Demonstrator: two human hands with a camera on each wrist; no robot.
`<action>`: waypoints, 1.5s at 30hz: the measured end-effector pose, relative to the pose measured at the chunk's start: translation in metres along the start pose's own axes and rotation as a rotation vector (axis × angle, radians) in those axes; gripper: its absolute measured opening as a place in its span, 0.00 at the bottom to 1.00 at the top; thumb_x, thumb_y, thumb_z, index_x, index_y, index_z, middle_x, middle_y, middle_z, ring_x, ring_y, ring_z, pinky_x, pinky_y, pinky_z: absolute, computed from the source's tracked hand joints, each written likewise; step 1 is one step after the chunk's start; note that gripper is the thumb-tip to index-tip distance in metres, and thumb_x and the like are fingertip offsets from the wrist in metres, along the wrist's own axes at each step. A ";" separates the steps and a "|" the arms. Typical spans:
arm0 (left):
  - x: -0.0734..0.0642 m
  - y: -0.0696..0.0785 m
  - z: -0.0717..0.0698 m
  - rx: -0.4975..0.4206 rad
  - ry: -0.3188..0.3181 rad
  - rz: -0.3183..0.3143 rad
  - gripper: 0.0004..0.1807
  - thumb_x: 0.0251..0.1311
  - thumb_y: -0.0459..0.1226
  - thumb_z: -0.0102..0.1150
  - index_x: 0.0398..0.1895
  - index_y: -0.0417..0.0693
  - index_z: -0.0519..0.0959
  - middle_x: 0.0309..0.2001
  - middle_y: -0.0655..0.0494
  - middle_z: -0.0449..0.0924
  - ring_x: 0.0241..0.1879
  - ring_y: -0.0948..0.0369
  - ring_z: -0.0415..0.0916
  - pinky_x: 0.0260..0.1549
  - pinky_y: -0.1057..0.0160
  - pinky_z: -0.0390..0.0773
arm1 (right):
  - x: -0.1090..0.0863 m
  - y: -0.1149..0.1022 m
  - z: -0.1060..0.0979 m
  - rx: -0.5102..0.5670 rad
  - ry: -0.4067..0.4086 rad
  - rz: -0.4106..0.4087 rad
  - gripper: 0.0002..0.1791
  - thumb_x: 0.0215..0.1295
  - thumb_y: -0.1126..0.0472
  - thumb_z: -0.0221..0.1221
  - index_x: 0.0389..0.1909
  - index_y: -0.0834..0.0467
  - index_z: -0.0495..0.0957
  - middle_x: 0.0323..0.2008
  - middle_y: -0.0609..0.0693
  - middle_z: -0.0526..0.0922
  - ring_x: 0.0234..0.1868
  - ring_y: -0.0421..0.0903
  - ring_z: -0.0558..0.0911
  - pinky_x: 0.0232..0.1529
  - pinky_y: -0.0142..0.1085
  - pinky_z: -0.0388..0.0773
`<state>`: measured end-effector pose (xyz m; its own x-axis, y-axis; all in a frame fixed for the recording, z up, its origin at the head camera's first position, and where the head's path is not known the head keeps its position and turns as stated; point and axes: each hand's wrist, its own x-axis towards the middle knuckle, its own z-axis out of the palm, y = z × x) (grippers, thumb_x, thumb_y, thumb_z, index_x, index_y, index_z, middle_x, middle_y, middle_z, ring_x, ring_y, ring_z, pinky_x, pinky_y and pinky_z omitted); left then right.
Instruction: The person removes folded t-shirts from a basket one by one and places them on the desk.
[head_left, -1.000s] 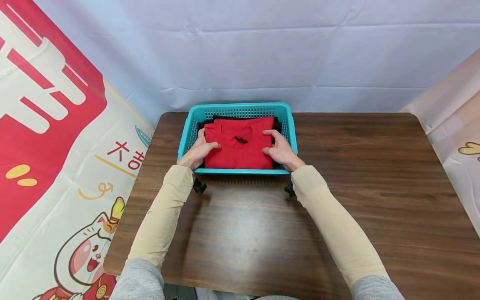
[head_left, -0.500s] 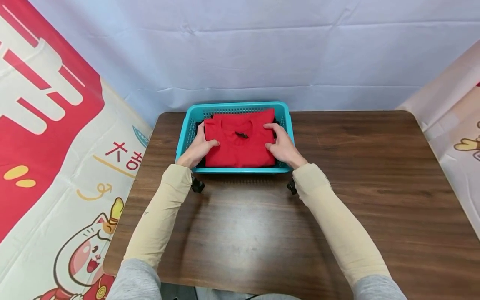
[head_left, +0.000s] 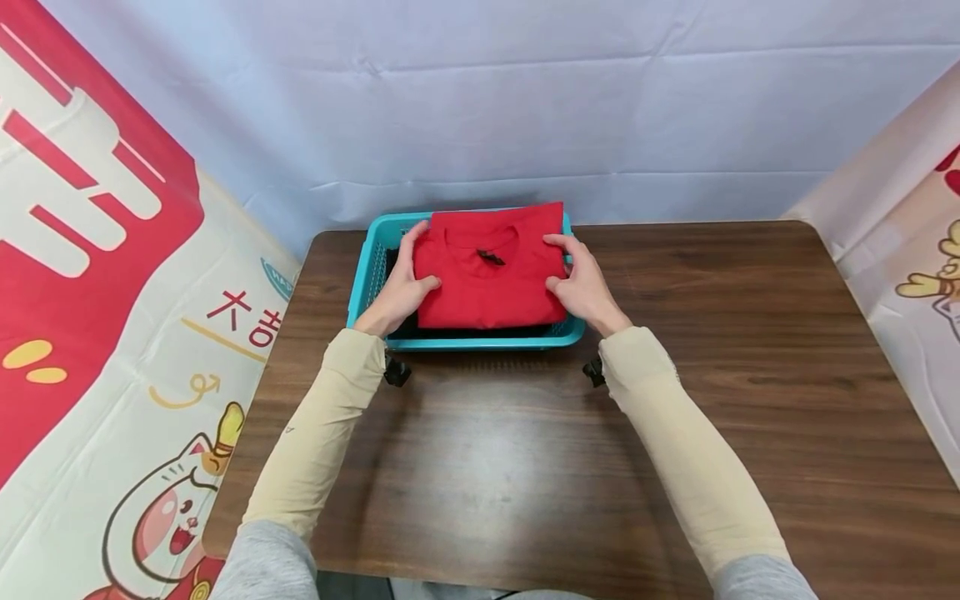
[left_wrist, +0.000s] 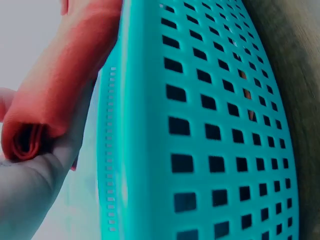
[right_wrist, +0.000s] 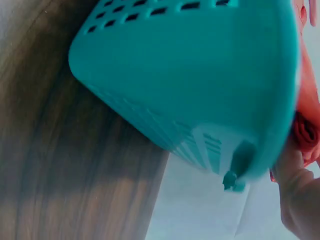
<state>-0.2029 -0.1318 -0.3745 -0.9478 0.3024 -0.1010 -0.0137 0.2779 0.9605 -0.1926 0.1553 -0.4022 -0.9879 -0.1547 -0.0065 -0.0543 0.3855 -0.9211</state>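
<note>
A folded red shirt [head_left: 491, 287] with a dark neck label is raised over the teal plastic basket [head_left: 487, 342], hiding much of its inside. My left hand [head_left: 401, 287] grips the shirt's left side, thumb on top and fingers around the edge. On the opposite side my right hand [head_left: 585, 287] holds it the same way. In the left wrist view the folded end of the red shirt [left_wrist: 55, 85] shows above the basket rim [left_wrist: 135, 120]. The right wrist view has the rolled red edge [right_wrist: 306, 130] just past the basket wall [right_wrist: 190, 75].
Dark cloth [head_left: 435, 332] lies inside the basket under the shirt. The basket stands at the back of a brown wooden table [head_left: 487, 467], close to a white curtain [head_left: 487, 108]. A printed red and white sheet [head_left: 150, 317] hangs at the left.
Both hands have lifted the red shirt up out of the basket and slightly to the right. More of the dark cloth and the basket's front inside now show below it.
</note>
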 end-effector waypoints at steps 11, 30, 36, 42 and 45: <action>0.012 -0.008 0.012 0.086 -0.071 -0.033 0.30 0.67 0.30 0.50 0.71 0.58 0.63 0.64 0.50 0.64 0.55 0.55 0.69 0.46 0.61 0.77 | -0.007 0.002 -0.021 -0.039 0.039 -0.004 0.35 0.61 0.71 0.55 0.70 0.54 0.61 0.60 0.58 0.67 0.53 0.54 0.72 0.45 0.42 0.76; 0.025 0.010 0.053 -0.014 -0.131 0.043 0.30 0.64 0.29 0.53 0.69 0.59 0.66 0.59 0.50 0.68 0.50 0.55 0.73 0.44 0.61 0.79 | -0.027 0.008 -0.062 0.015 0.189 0.055 0.34 0.63 0.69 0.55 0.70 0.51 0.62 0.60 0.56 0.68 0.47 0.48 0.74 0.39 0.29 0.76; 0.030 0.014 0.070 -0.035 -0.168 0.057 0.30 0.64 0.29 0.53 0.69 0.58 0.66 0.59 0.49 0.69 0.51 0.54 0.73 0.46 0.60 0.80 | -0.037 0.011 -0.077 0.019 0.234 0.069 0.33 0.64 0.68 0.55 0.70 0.50 0.62 0.60 0.55 0.68 0.45 0.45 0.73 0.38 0.27 0.76; 0.034 0.018 0.085 -0.017 -0.196 0.082 0.30 0.64 0.29 0.54 0.69 0.57 0.66 0.57 0.51 0.71 0.50 0.56 0.74 0.46 0.61 0.79 | -0.044 0.016 -0.091 0.019 0.295 0.088 0.32 0.64 0.68 0.54 0.69 0.50 0.64 0.59 0.53 0.68 0.45 0.43 0.73 0.38 0.25 0.75; 0.036 0.020 0.093 -0.011 -0.214 0.097 0.30 0.64 0.30 0.54 0.69 0.57 0.66 0.56 0.52 0.72 0.49 0.57 0.75 0.46 0.62 0.79 | -0.048 0.019 -0.097 0.029 0.328 0.108 0.31 0.64 0.67 0.55 0.69 0.50 0.64 0.57 0.50 0.68 0.46 0.42 0.73 0.39 0.25 0.75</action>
<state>-0.2078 -0.0309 -0.3828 -0.8555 0.5143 -0.0593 0.0697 0.2280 0.9712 -0.1603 0.2584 -0.3811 -0.9821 0.1877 0.0165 0.0526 0.3570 -0.9326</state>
